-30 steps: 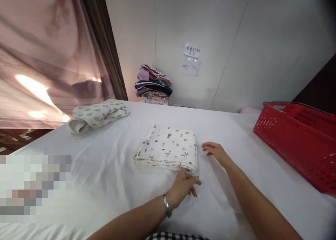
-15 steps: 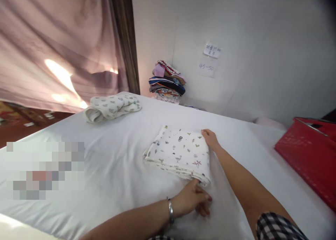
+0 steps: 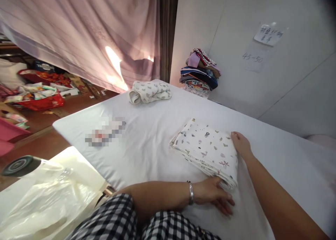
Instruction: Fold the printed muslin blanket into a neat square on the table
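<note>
A white cloth (image 3: 210, 147) with small printed plants and animals lies folded in layers on the white-covered bed or table (image 3: 147, 145). My right hand (image 3: 241, 145) holds its right edge near the far corner, fingers curled against the fabric. At the near right corner, my left hand (image 3: 215, 194) touches the lower layers; part of it is tucked under the edge, while the other fingers stretch out apart. A silver bracelet (image 3: 190, 192) circles the left wrist. Farther back, a second printed cloth (image 3: 151, 92) lies loosely rolled.
Folded clothes (image 3: 201, 73) are stacked by the wall at the back. A pixelated item (image 3: 105, 131) lies on the left part of the sheet. At near left are a clear plastic bag (image 3: 49, 201) and a dark-ended cylinder (image 3: 22, 165). A red basket (image 3: 42, 101) stands on the floor.
The view has swung left and down, bringing in the plastic bag and floor baskets; the red bag at right is gone from sight. Both hands remain at the folded cloth's right side.
</note>
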Tool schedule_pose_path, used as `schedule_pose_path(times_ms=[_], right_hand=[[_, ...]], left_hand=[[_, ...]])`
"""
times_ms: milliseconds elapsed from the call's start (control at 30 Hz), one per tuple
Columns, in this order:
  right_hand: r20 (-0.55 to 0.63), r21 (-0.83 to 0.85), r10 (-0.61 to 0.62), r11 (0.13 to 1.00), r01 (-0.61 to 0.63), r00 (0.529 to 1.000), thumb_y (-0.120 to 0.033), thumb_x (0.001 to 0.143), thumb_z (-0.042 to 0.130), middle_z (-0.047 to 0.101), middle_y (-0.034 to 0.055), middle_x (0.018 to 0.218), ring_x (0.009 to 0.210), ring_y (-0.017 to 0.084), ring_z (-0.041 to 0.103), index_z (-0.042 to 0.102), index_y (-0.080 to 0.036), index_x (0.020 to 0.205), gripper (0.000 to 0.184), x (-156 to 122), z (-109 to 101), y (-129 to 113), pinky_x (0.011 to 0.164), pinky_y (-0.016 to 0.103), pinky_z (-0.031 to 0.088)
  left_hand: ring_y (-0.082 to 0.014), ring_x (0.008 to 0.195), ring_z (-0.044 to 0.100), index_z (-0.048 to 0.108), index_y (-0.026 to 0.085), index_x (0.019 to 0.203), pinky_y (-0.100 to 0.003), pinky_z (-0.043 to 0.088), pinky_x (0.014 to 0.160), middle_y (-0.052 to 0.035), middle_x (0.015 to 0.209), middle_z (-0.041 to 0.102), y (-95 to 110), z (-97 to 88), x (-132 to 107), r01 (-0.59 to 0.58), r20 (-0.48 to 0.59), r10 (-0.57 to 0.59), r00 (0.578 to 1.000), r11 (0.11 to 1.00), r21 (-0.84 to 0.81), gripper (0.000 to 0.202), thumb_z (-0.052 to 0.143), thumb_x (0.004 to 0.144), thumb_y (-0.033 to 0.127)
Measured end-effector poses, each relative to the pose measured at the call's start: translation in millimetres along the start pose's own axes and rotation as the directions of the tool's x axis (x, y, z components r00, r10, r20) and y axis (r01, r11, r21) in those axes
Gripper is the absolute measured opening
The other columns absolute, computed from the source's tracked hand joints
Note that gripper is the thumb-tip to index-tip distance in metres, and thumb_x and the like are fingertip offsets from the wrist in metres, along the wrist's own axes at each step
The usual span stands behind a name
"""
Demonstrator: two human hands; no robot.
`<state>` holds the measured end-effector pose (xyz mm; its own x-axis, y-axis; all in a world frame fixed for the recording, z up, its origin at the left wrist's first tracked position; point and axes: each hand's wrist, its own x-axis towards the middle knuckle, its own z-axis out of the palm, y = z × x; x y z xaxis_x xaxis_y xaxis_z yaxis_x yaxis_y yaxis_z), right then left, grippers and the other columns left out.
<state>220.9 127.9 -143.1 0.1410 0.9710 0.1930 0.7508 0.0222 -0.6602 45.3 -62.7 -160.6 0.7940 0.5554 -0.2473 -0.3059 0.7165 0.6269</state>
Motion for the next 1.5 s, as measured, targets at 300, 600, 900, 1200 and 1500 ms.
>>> schedule_pose_path(times_ms=[300, 600, 900, 1200, 1500], right_hand=[[0.394, 0.187, -0.567, 0.82, 0.541, 0.723, -0.041, 0.083, 0.046, 0.053, 0.0068, 0.122, 0.113, 0.02, 0.046, 0.054, -0.024, 0.116, 0.038, -112, 3, -91, 0.094, 0.037, 0.04], [0.478, -0.042, -0.669, 0.63, 0.775, 0.569, -0.039, 0.08, 0.053, 0.048, 0.0099, 0.125, 0.114, 0.025, 0.042, 0.045, -0.02, 0.126, 0.051, -140, 7, -109, 0.096, 0.043, 0.037], [0.405, -0.188, -0.656, 0.622, 0.76, 0.637, -0.038, 0.079, 0.054, 0.056, 0.0108, 0.104, 0.093, 0.026, 0.049, 0.048, -0.019, 0.119, 0.045, -154, 62, -160, 0.078, 0.038, 0.042], [0.252, 0.073, -0.538, 0.84, 0.538, 0.805, -0.036, 0.086, 0.041, 0.054, 0.0023, 0.077, 0.073, 0.017, 0.05, 0.057, -0.02, 0.083, 0.023, -145, 71, -161, 0.064, 0.027, 0.039], [0.377, 0.212, -0.465, 0.885, 0.414, 0.802, -0.033, 0.077, 0.051, 0.059, 0.0012, 0.082, 0.075, 0.016, 0.053, 0.063, -0.021, 0.087, 0.02, -142, 67, -166, 0.067, 0.027, 0.04]], left_hand=[[-0.0117, 0.044, 0.056, 0.037, 0.016, 0.116, -0.026, 0.046, 0.045, -0.0001, 0.069, 0.06, -4, 10.1, -9, -0.061, -0.125, 0.092, 0.988, 0.97, 0.235, 0.064, 0.068, 0.06, 0.023], [-0.0079, 0.047, 0.051, 0.059, 0.013, 0.073, -0.02, 0.041, 0.045, -0.0005, 0.06, 0.059, 42, -16.5, -95, -0.092, -0.363, 0.39, 0.846, 0.778, 0.622, 0.017, 0.052, 0.071, 0.028], [-0.0111, 0.07, 0.058, 0.059, 0.016, 0.102, -0.019, 0.042, 0.055, -0.005, 0.096, 0.064, 107, -88.0, -157, 0.14, -0.644, 0.708, 0.289, 0.635, 0.76, 0.034, 0.05, 0.074, 0.033], [-0.0143, 0.07, 0.058, 0.067, 0.017, 0.087, -0.022, 0.04, 0.059, -0.0024, 0.077, 0.066, 109, -103.6, -129, 0.238, -0.531, 0.681, 0.504, 0.482, 0.843, 0.033, 0.05, 0.075, 0.042], [-0.0141, 0.064, 0.057, 0.065, 0.017, 0.082, -0.023, 0.04, 0.06, -0.0013, 0.066, 0.063, 108, -102.5, -134, 0.173, -0.558, 0.685, 0.468, 0.548, 0.818, 0.042, 0.041, 0.079, 0.051]])
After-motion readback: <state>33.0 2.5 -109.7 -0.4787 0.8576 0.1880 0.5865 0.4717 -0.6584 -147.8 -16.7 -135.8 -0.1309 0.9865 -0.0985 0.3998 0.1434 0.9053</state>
